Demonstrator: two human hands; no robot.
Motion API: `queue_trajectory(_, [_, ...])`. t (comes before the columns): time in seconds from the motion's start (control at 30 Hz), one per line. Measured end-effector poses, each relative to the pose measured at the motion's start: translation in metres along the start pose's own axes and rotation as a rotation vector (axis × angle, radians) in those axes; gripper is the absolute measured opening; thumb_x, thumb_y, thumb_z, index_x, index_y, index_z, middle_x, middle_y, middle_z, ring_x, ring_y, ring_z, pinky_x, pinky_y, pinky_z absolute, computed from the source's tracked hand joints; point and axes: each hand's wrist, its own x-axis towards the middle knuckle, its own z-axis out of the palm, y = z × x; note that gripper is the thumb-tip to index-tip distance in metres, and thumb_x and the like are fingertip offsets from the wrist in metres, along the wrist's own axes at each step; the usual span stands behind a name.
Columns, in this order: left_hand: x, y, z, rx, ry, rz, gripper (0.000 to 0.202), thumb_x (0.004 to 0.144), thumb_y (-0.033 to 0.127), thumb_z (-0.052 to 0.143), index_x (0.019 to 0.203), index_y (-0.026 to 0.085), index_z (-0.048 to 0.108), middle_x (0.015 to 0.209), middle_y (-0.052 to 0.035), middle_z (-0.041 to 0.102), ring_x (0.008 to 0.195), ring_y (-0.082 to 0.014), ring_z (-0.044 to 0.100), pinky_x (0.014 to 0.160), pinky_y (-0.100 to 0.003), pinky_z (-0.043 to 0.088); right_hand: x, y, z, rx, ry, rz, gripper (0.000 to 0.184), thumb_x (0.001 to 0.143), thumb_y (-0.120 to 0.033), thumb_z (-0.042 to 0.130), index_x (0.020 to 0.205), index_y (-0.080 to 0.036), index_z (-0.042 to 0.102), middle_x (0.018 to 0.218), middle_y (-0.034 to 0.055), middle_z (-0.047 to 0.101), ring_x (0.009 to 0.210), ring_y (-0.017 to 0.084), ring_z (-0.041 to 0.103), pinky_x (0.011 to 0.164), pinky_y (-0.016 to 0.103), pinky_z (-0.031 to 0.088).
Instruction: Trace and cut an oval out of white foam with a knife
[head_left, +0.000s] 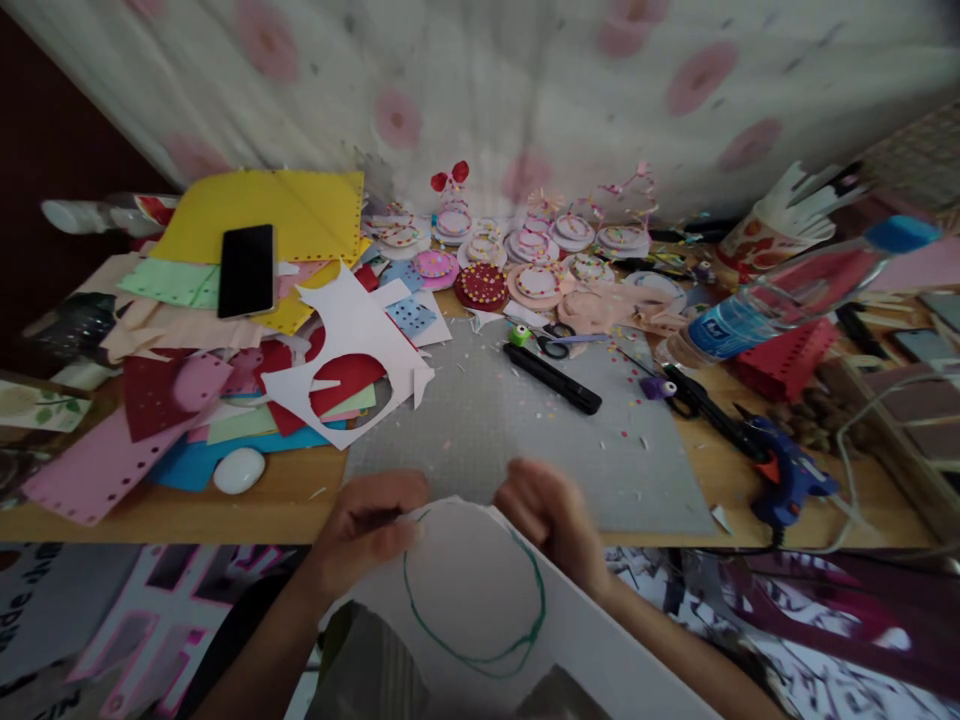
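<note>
Hands point(551, 515): we count two.
Held white sheet point(480, 585): we count one.
Cutting mat point(450, 430): one.
Glue gun point(787, 475): one.
Blue-capped bottle point(724, 332): one.
Phone at left point(247, 270): one.
Dark red disc point(481, 287): one.
Bright pink disc point(435, 266): one.
Raised red shapes point(460, 171): we count two.
Paper cup point(759, 240): one.

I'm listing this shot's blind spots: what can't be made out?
In the head view:
Held white sheet: lower end cut off by the bottom edge.
Right hand: blurred; whether it grips anything is unclear.
Blue sheet: partly hidden under papers.
Bottle label: lettering too small.
</note>
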Motion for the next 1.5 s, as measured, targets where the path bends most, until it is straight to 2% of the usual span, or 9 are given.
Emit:
queue_trajectory(0.1, [-0.011,-0.009,-0.007,-0.005,0.102,-0.027,0.040,0.080,0.051,0.064,0.062,0.016,0.057,0.064,-0.0021,0.048,0.061,-0.0150,0.046,0.055,-0.027,0.034,0.001,-0.011,-0.014,0.116,0.034,-0.197,0.057,0.087,-0.056,0.053,0.053,-0.024,0.021,0.042,-0.0099,0.015,0.036,0.007,0.011,0.035,0.022,0.015])
queue_trajectory(0.2, [-0.018,-0.016,-0.015,0.002,0.207,-0.051,0.034,0.081,0.047,0.065,0.066,0.017,0.060,0.066,-0.0018,0.049,0.062,-0.0150,0.046,0.056,-0.026,0.035,0.005,-0.025,-0.033,-0.160,-0.048,-0.278,0.049,0.091,-0.050,0.052,0.056,-0.023,0.034,0.046,-0.0066,0.031,0.041,0.009,0.025,0.042,0.023,0.023])
queue_trajectory(0.33, [-0.014,-0.012,-0.021,0.026,0.173,-0.037,0.030,0.083,0.041,0.064,0.066,0.017,0.059,0.068,-0.0017,0.052,0.064,-0.0147,0.047,0.057,-0.026,0.035,0.011,-0.047,-0.043,-0.618,-0.167,-0.216,0.030,0.088,-0.048,0.060,0.082,-0.019,0.054,0.076,0.0003,0.052,0.069,0.013,0.045,0.062,0.026,0.036])
queue_trajectory(0.5, [-0.002,0.000,-0.020,0.030,0.055,-0.008,0.029,0.085,0.038,0.062,0.067,0.015,0.059,0.067,-0.0005,0.049,0.062,-0.0128,0.046,0.056,-0.025,0.033,0.010,-0.057,-0.033,-0.849,-0.515,-0.028,0.041,0.097,-0.050,0.042,0.069,-0.020,0.042,0.065,-0.0044,0.036,0.060,0.010,0.035,0.054,0.024,0.027])
queue_trajectory(0.67, [0.004,0.001,-0.018,-0.010,-0.017,0.008,0.030,0.087,0.038,0.060,0.068,0.015,0.059,0.070,-0.0009,0.050,0.066,-0.0134,0.047,0.059,-0.026,0.033,0.002,-0.041,-0.030,-0.642,-0.485,0.046,0.046,0.096,-0.057,0.039,0.069,-0.020,0.039,0.065,-0.0045,0.033,0.058,0.009,0.032,0.050,0.023,0.025])
queue_trajectory(1.0, [0.010,-0.010,-0.011,-0.086,-0.007,0.049,0.034,0.084,0.042,0.063,0.064,0.015,0.060,0.068,-0.0020,0.050,0.065,-0.0152,0.048,0.060,-0.027,0.034,-0.006,-0.005,-0.031,-0.170,-0.298,0.170,0.053,0.081,-0.067,0.058,0.065,-0.019,0.041,0.054,-0.0077,0.030,0.046,0.006,0.023,0.042,0.021,0.019])
queue_trajectory(1.23, [0.012,-0.010,-0.011,-0.089,0.016,0.021,0.035,0.081,0.044,0.064,0.061,0.015,0.060,0.066,-0.0029,0.050,0.062,-0.0155,0.047,0.058,-0.027,0.034,0.005,-0.013,-0.027,-0.215,-0.360,0.172,0.049,0.080,-0.064,0.062,0.073,-0.016,0.053,0.062,-0.0047,0.040,0.052,0.006,0.034,0.046,0.019,0.027])
queue_trajectory(1.37, [0.015,-0.006,-0.006,-0.110,0.001,0.059,0.035,0.080,0.044,0.066,0.060,0.016,0.061,0.064,-0.0033,0.052,0.062,-0.0159,0.048,0.057,-0.027,0.035,0.008,-0.015,-0.024,-0.165,-0.423,0.152,0.049,0.083,-0.060,0.061,0.065,-0.017,0.047,0.057,-0.0064,0.036,0.048,0.005,0.029,0.043,0.019,0.023])
queue_trajectory(1.5, [0.014,-0.007,-0.004,-0.165,0.010,0.086,0.033,0.079,0.041,0.069,0.059,0.015,0.063,0.063,-0.0024,0.050,0.061,-0.0150,0.048,0.057,-0.027,0.034,0.006,-0.007,-0.021,-0.103,-0.332,0.139,0.051,0.082,-0.058,0.063,0.059,-0.019,0.041,0.051,-0.0081,0.031,0.043,0.004,0.023,0.040,0.020,0.019])
